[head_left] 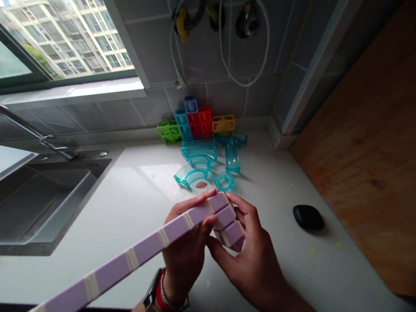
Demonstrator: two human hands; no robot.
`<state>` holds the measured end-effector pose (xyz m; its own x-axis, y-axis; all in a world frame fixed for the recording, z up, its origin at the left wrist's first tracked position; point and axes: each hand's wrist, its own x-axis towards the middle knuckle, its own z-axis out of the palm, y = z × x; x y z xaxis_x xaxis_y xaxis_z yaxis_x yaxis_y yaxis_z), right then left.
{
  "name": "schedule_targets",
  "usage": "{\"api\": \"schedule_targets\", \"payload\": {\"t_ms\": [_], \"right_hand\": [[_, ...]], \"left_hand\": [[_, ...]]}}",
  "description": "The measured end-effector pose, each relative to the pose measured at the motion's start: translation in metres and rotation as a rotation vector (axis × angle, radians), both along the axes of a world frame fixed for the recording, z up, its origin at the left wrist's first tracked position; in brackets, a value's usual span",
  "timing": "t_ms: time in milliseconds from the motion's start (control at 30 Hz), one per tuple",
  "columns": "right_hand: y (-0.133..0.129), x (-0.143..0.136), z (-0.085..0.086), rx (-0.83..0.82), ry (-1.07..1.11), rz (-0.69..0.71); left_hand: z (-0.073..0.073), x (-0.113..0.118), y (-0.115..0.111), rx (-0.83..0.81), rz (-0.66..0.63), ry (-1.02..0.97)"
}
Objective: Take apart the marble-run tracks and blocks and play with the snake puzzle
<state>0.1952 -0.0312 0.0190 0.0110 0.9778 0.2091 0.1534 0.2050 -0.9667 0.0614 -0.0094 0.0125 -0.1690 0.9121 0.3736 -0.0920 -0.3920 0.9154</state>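
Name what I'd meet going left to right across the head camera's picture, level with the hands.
Sink → left hand → purple strip's folded end → right hand → black rounded object → wooden panel.

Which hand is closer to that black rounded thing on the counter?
The right hand: it holds the lavender strip just to the left of the black rounded thing. The left hand, also on the strip, is farther left, beyond the right hand.
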Motion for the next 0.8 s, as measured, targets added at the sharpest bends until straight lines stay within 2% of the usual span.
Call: {"api": "schedule_targets", "payload": {"t_ms": [100,167,267,367,533,633,700,800], "right_hand": [[0.003,0.011,0.01,-0.228,0.397,0.257],[0.007,0.018,0.014,-0.362,0.598,0.316],[0.01,0.023,0.015,-0.499,0.738,0.415],[0.01,0.021,0.013,-0.483,0.762,0.496],[0.01,0.016,0.008,-0.43,0.757,0.433],[0.013,0.018,0.006,-0.44,0.763,0.433],[0.015,0.019,0.005,-0.421,0.669,0.377],[0.017,0.019,0.004,-0.389,0.524,0.325]], "left_hand": [[0.002,-0.006,0.007,-0.05,-0.125,-0.092],[0.002,-0.009,0.01,-0.058,-0.231,-0.106],[0.003,-0.009,0.009,-0.015,-0.301,-0.07],[0.003,-0.007,0.006,-0.037,-0.33,-0.106],[0.0,-0.005,0.006,-0.14,-0.352,-0.217],[0.0,-0.006,0.013,-0.166,-0.194,-0.28],[0.001,-0.007,0.017,-0.18,-0.081,-0.331],[0.003,-0.009,0.019,-0.205,-0.07,-0.348]]}}
